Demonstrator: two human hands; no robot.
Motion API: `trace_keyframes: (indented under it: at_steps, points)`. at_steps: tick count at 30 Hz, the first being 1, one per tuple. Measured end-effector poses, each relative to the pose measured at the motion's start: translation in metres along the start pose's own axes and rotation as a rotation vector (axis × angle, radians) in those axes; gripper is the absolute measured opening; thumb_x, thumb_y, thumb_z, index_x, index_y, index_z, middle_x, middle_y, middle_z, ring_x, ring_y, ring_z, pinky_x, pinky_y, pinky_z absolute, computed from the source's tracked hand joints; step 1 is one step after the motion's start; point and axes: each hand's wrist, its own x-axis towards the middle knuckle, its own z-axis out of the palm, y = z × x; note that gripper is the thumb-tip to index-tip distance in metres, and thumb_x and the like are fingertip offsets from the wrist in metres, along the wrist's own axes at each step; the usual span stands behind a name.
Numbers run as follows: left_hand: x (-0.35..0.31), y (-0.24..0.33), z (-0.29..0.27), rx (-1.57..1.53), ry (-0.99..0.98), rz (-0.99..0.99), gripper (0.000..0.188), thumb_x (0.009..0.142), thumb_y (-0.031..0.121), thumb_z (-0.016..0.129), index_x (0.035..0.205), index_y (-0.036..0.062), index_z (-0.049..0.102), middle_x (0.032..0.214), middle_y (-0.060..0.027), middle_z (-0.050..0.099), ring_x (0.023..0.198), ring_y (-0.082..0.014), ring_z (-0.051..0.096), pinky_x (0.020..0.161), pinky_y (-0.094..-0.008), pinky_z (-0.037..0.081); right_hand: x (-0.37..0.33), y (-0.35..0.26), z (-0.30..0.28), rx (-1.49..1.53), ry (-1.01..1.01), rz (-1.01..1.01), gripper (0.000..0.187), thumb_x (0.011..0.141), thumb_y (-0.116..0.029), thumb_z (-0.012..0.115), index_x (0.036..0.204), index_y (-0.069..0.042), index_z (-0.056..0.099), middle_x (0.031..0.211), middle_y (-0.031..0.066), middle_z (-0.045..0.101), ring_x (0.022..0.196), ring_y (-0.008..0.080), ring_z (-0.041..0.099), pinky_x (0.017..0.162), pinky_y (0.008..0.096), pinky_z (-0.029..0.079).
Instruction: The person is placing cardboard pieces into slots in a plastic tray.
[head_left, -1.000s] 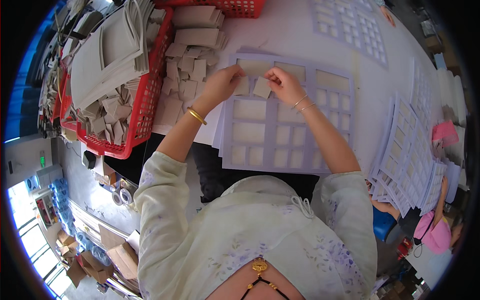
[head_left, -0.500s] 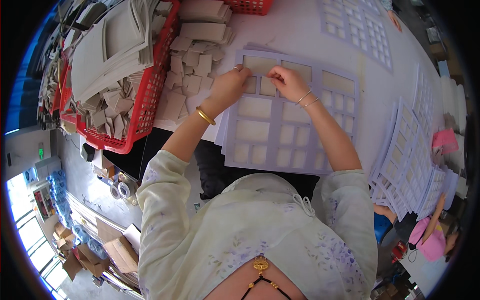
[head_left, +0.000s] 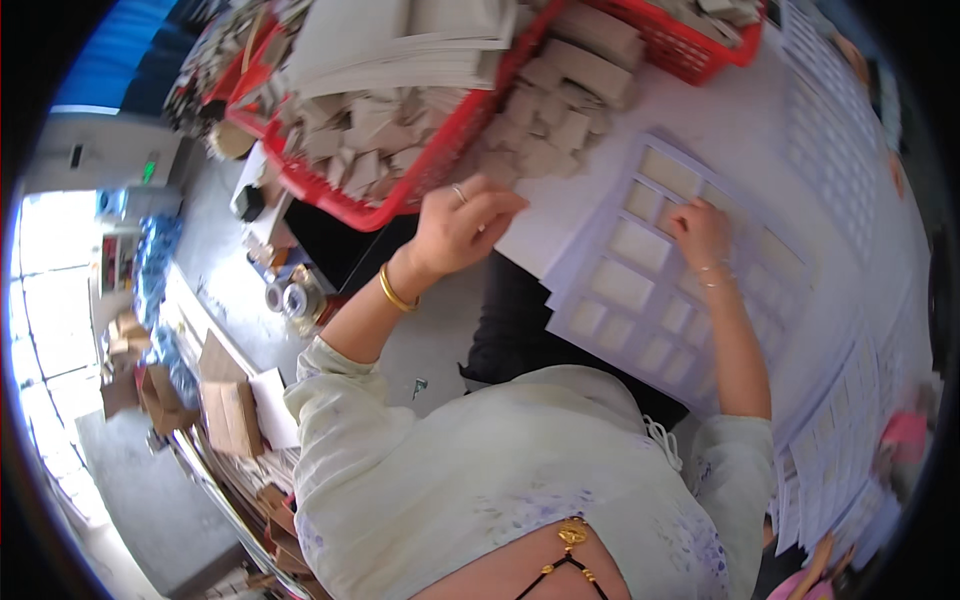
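A lavender sheet with rows of rectangular windows (head_left: 645, 298) lies on the white table, stacked unevenly on more such sheets. My right hand (head_left: 702, 235) rests on its upper part beside a window, fingers curled and drawn together; what is between them, if anything, is hidden. Off the sheet to the left, my left hand (head_left: 462, 225) hovers just by the near corner of a red basket (head_left: 372, 212). Its fingers are bent into a loose pinch, and I cannot make out anything in them. Grey cardboard pieces (head_left: 375, 130) fill the basket, with larger cardboard sheets (head_left: 400, 50) on top.
Loose cardboard pieces (head_left: 545, 135) lie on the table between basket and sheet. A second red basket (head_left: 690, 50) stands at the back. More windowed sheets (head_left: 825, 440) are stacked at the right. Tape rolls (head_left: 298, 297) and cardboard boxes (head_left: 230, 400) are at the left.
My left hand has come off the sheet and moved left, next to the basket. My right hand stays over the sheet's upper windows. The whole view has turned, so the table appears farther right.
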Motion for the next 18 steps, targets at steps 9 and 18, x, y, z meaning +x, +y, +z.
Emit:
trace_keyframes:
  at_steps: [9,18]
  points:
    - [-0.024,-0.112,-0.106,0.647,0.074,-0.653,0.023,0.077,0.015,0.069,0.099,0.014,0.064,0.099,-0.0057,0.058,0.086,-0.0232,0.06,0.071,-0.0368,0.049,0.012,-0.02,-0.008,-0.096,-0.149,0.077,0.006,0.074,-0.013,0.064,0.068,-0.014,0.063,0.069,0.0039,0.064,0.066,0.025,0.062,0.067,0.0408,0.042]
    - [-0.034,-0.138,-0.091,0.712,-0.141,-0.529,0.025,0.074,0.018,0.071,0.096,0.0097,0.063,0.104,-0.01,0.057,0.103,-0.0308,0.056,0.081,-0.0423,0.048,0.01,-0.018,-0.004,-0.099,-0.115,0.101,0.007,0.075,-0.014,0.063,0.068,-0.016,0.064,0.068,0.0049,0.065,0.064,0.0258,0.062,0.067,0.0412,0.041]
